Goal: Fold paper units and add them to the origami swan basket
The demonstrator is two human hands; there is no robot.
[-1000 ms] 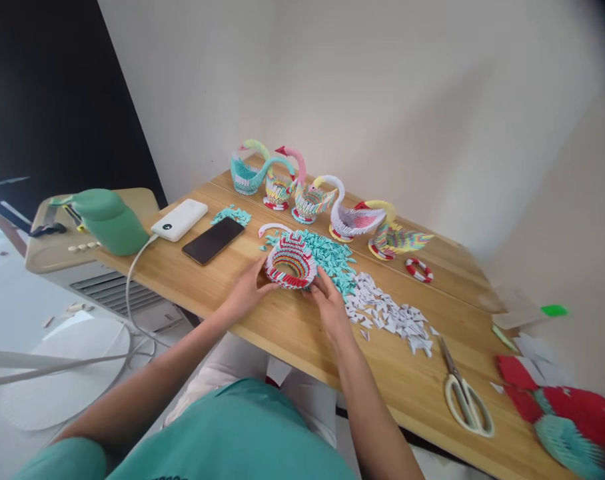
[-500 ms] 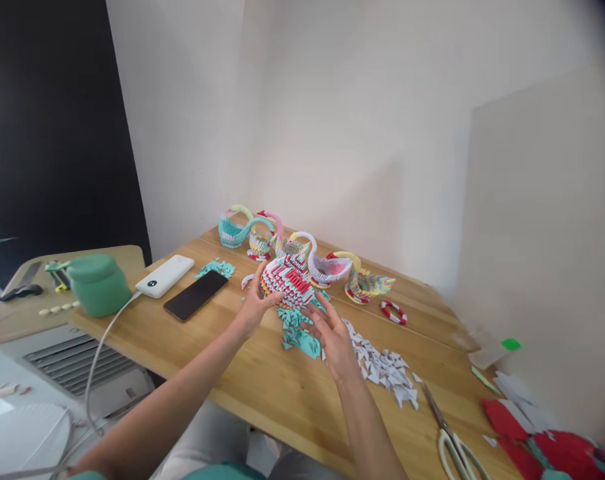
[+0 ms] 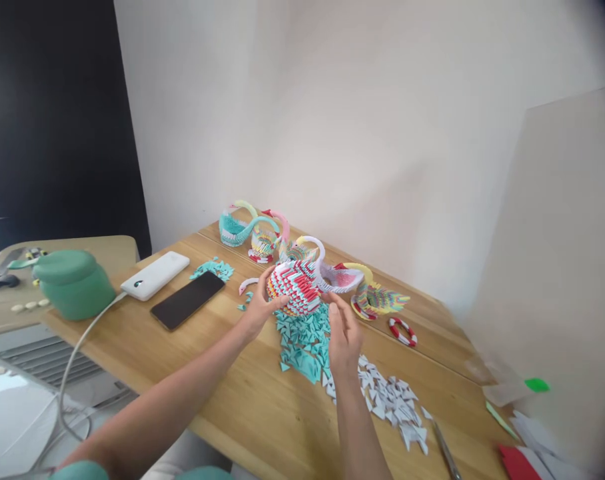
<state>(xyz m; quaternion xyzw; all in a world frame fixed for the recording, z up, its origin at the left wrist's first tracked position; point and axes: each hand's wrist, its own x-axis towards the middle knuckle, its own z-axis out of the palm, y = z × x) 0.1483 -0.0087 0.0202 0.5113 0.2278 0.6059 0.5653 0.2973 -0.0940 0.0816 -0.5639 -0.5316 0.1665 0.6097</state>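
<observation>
My left hand grips the left side of a rounded body of folded paper pieces, patterned in red, white, yellow and light blue. Its thumb lies across the near face, and the body is held above the table, tilted. Close by its right side is my right hand, thumb and fingers drawn together; whether a small piece sits between them is hidden. Below the body lies a heap of teal folded triangles. White folded triangles spread beside my right wrist.
Behind stand several paper swans, including a teal one and a yellow-necked one. A red-and-white ring lies right. Left are a phone, a power bank with cable, and a green jar. Scissors lie front right.
My right hand's spread fingers have drawn together beside the paper body. My left hand keeps its grip. The view has shifted, so the scissors' handles are now out of frame.
</observation>
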